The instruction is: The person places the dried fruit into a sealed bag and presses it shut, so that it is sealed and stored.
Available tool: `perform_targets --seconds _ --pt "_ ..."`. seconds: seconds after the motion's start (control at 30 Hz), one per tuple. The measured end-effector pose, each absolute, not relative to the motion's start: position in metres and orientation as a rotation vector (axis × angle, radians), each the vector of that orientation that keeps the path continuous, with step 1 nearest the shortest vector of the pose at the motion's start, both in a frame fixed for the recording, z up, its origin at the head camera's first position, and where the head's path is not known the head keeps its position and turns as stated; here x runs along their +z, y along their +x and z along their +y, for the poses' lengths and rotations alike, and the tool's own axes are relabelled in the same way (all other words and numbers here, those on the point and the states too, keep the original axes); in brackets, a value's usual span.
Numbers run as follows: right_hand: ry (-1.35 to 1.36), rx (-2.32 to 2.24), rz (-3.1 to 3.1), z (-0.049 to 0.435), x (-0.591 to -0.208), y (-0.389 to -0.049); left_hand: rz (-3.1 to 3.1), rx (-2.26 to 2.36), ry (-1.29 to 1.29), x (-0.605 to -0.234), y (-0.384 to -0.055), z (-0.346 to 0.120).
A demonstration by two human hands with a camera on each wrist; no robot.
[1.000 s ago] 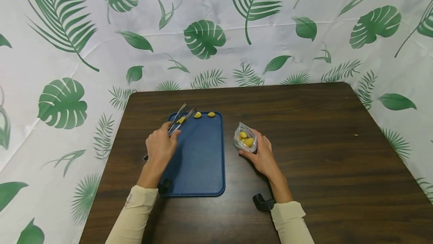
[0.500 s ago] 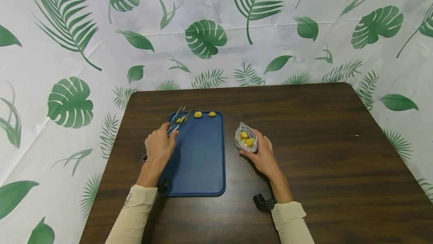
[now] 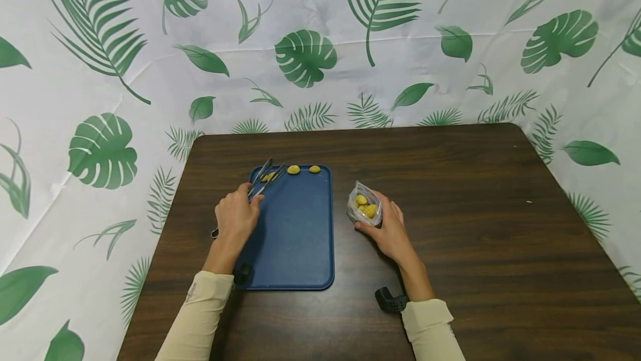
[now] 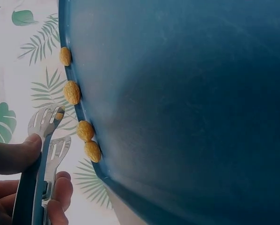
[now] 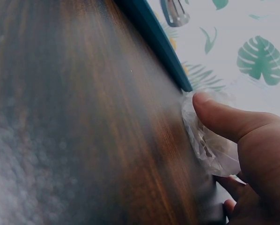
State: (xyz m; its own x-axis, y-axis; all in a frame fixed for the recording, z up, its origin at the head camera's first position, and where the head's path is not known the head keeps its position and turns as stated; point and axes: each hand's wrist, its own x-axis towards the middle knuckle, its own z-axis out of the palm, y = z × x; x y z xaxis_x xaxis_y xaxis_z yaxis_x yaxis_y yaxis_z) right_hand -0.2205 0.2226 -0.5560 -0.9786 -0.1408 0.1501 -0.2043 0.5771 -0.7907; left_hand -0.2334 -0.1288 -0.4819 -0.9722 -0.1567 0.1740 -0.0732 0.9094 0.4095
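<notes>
My left hand (image 3: 236,213) grips metal tongs (image 3: 267,176) over the tray's far left corner. Their slotted tips stand apart; in the left wrist view a yellow patch shows at one tip, and I cannot tell whether it is held. Several yellow, wrinkled oval pieces (image 4: 71,92), like dried fruit, lie along the far edge of the blue tray (image 3: 290,238). To the right of the tray, my right hand (image 3: 388,227) holds a clear plastic bag (image 3: 353,205) from its right side, thumb nearest me. More yellow pieces (image 3: 369,211) sit inside its open mouth.
The dark wooden table (image 3: 476,211) extends far to the right, with a tiny yellow speck (image 3: 529,201) on it. A white leaf-print cloth (image 3: 320,105) hangs behind. Beside my right forearm is a black wrist camera (image 3: 390,300).
The tongs' tips have shifted slightly toward me, and their gap looks much the same. My right hand, the bag and the pieces on the tray stay where they were.
</notes>
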Motion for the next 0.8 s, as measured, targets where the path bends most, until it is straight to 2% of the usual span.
perform_targets --seconds 0.8 --pt "0.317 1.351 -2.7 0.2224 -0.5599 -0.2216 -2.897 -0.573 0.222 -0.4904 -0.2358 -0.1295"
